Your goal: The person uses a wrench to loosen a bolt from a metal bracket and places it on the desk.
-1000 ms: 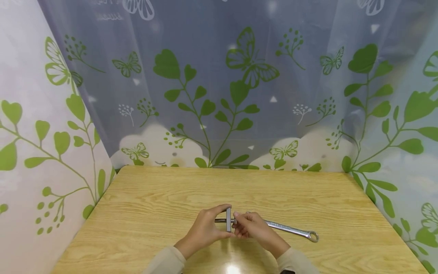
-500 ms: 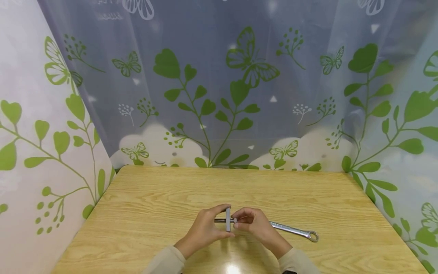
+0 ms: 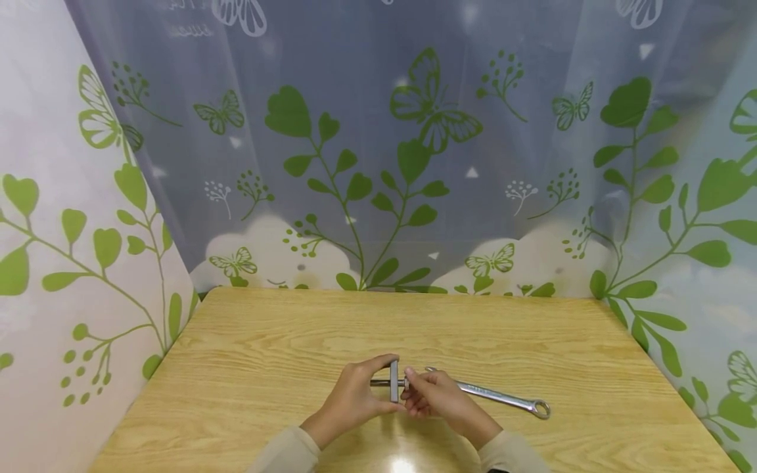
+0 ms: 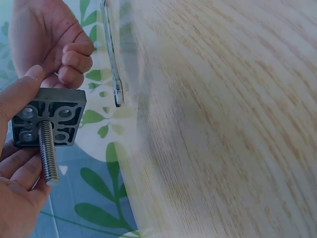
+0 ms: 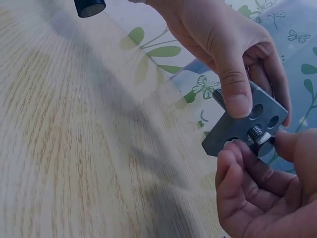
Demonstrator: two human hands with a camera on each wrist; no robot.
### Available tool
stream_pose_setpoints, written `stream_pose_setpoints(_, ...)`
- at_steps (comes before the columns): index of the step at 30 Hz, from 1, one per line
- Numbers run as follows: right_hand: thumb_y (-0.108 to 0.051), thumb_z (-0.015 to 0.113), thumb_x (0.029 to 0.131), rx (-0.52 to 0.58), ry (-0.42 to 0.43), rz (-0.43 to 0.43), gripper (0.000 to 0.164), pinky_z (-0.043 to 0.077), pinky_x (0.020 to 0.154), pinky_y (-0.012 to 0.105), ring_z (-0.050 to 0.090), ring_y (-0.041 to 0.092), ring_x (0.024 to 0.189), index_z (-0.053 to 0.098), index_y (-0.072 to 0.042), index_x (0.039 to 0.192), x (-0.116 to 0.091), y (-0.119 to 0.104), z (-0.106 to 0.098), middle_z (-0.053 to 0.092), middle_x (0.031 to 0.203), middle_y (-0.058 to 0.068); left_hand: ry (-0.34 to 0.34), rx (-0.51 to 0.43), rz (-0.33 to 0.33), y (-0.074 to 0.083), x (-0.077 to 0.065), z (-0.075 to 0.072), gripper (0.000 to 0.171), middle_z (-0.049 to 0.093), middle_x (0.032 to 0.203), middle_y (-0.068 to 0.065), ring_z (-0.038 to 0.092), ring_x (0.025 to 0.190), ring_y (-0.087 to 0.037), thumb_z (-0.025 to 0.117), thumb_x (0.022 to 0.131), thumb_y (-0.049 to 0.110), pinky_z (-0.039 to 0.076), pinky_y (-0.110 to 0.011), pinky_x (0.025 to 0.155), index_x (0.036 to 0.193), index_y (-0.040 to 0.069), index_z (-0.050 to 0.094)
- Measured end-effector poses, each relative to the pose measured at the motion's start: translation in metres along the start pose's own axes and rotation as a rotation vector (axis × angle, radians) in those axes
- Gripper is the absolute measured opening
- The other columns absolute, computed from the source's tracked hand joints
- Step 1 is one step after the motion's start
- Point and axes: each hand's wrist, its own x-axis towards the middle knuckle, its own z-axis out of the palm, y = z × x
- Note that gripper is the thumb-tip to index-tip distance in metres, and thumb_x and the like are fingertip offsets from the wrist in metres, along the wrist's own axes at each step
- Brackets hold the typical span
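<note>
My left hand grips a square grey metal plate by its edges and holds it upright above the table. In the left wrist view the plate's ribbed face shows several corner holes, and a threaded bolt sticks out from its middle. On the other side, my right hand pinches the bolt's hex head between thumb and fingers. A short stretch of thread shows between the head and the plate in the right wrist view. My right fingers partly hide the head in the head view.
A combination wrench lies on the wood-grain table just beyond and right of my right hand. Its ring end points right. Printed curtains with leaves and butterflies stand around the table's back and sides. A black cylinder shows at the right wrist view's top.
Half a second ago my right fingers were spread farther over the bolt head; now they have turned and curled back down round it. My left hand and the plate stay in place.
</note>
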Motion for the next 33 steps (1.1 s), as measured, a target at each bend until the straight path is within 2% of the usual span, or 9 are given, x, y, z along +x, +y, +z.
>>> stream_pose_setpoints(3, -0.040, 0.051, 0.099, -0.005, 0.000, -0.027, 0.048, 0.055, 0.067, 0.026, 0.058, 0.011, 0.069, 0.063, 0.006, 0.094, 0.0005, 0.0001, -0.0003, 0.063, 0.078, 0.001, -0.002, -0.004, -0.001, -0.0002, -0.0006, -0.0002, 0.071, 0.064, 0.123, -0.014, 0.061, 0.114, -0.027, 0.089, 0.066, 0.019, 0.053, -0.033, 0.096, 0.127, 0.000, 0.058)
stream_pose_setpoints(8, -0.017, 0.066, 0.092, -0.050, 0.038, -0.151, 0.029, 0.055, 0.078, 0.031, 0.059, 0.017, 0.085, 0.060, 0.008, 0.107, 0.0007, 0.0011, -0.0038, 0.064, 0.093, 0.007, -0.013, -0.011, -0.021, -0.0015, -0.0007, -0.0009, 0.072, 0.063, 0.125, -0.013, 0.061, 0.115, -0.028, 0.088, 0.067, 0.023, 0.052, -0.033, 0.096, 0.128, 0.002, 0.057)
stream_pose_setpoints(11, -0.007, 0.071, 0.086, -0.059, 0.071, -0.197, 0.031, 0.055, 0.078, 0.028, 0.059, 0.018, 0.088, 0.060, 0.008, 0.111, 0.0004, 0.0005, -0.0037, 0.064, 0.097, 0.008, -0.008, -0.012, -0.024, -0.0019, -0.0010, -0.0006, 0.073, 0.063, 0.125, -0.013, 0.061, 0.114, -0.028, 0.088, 0.067, 0.025, 0.053, -0.034, 0.096, 0.128, 0.002, 0.057)
stream_pose_setpoints(14, -0.005, 0.072, 0.085, -0.059, 0.086, -0.198, 0.032, 0.055, 0.076, 0.025, 0.059, 0.019, 0.087, 0.060, 0.007, 0.111, 0.0002, 0.0001, -0.0030, 0.064, 0.098, 0.009, 0.000, -0.012, -0.018, -0.0022, -0.0010, -0.0002, 0.072, 0.064, 0.124, -0.013, 0.062, 0.113, -0.027, 0.087, 0.067, 0.026, 0.053, -0.034, 0.095, 0.128, 0.002, 0.057)
stream_pose_setpoints(17, -0.006, 0.072, 0.084, -0.062, 0.089, -0.197, 0.032, 0.055, 0.076, 0.025, 0.059, 0.019, 0.088, 0.060, 0.007, 0.111, -0.0004, -0.0002, -0.0029, 0.064, 0.098, 0.009, 0.005, -0.011, -0.016, -0.0024, -0.0010, 0.0003, 0.072, 0.064, 0.124, -0.013, 0.062, 0.113, -0.027, 0.087, 0.067, 0.027, 0.053, -0.034, 0.095, 0.128, 0.003, 0.057)
stream_pose_setpoints(21, -0.013, 0.071, 0.087, -0.078, 0.058, -0.172, 0.037, 0.054, 0.081, 0.031, 0.059, 0.020, 0.091, 0.058, 0.006, 0.116, -0.0016, -0.0006, -0.0032, 0.061, 0.103, 0.011, 0.006, -0.018, -0.014, -0.0030, -0.0017, 0.0011, 0.072, 0.064, 0.123, -0.013, 0.062, 0.112, -0.027, 0.087, 0.067, 0.027, 0.054, -0.036, 0.094, 0.128, 0.003, 0.057)
stream_pose_setpoints(25, -0.027, 0.059, 0.096, -0.069, 0.001, -0.119, 0.041, 0.055, 0.086, 0.040, 0.060, 0.021, 0.092, 0.055, 0.008, 0.117, -0.0018, -0.0015, -0.0028, 0.061, 0.104, 0.013, 0.007, -0.024, -0.025, -0.0031, -0.0022, 0.0014, 0.071, 0.064, 0.123, -0.013, 0.062, 0.112, -0.027, 0.088, 0.068, 0.024, 0.054, -0.036, 0.094, 0.128, 0.002, 0.057)
stream_pose_setpoints(29, -0.040, 0.046, 0.101, -0.037, -0.007, -0.054, 0.050, 0.056, 0.077, 0.033, 0.059, 0.015, 0.078, 0.060, 0.008, 0.103, -0.0006, -0.0026, -0.0009, 0.063, 0.088, 0.007, 0.010, -0.026, -0.019, -0.0024, -0.0014, 0.0019, 0.071, 0.065, 0.122, -0.013, 0.062, 0.113, -0.027, 0.088, 0.067, 0.022, 0.053, -0.035, 0.095, 0.128, 0.001, 0.057)
stream_pose_setpoints(33, -0.040, 0.047, 0.101, -0.017, -0.008, -0.031, 0.049, 0.053, 0.066, 0.024, 0.055, 0.011, 0.069, 0.063, 0.007, 0.095, 0.0002, -0.0038, -0.0002, 0.061, 0.077, 0.001, -0.003, -0.041, -0.021, -0.0017, -0.0010, 0.0026, 0.072, 0.065, 0.122, -0.013, 0.062, 0.113, -0.027, 0.088, 0.068, 0.022, 0.052, -0.036, 0.096, 0.128, 0.001, 0.056)
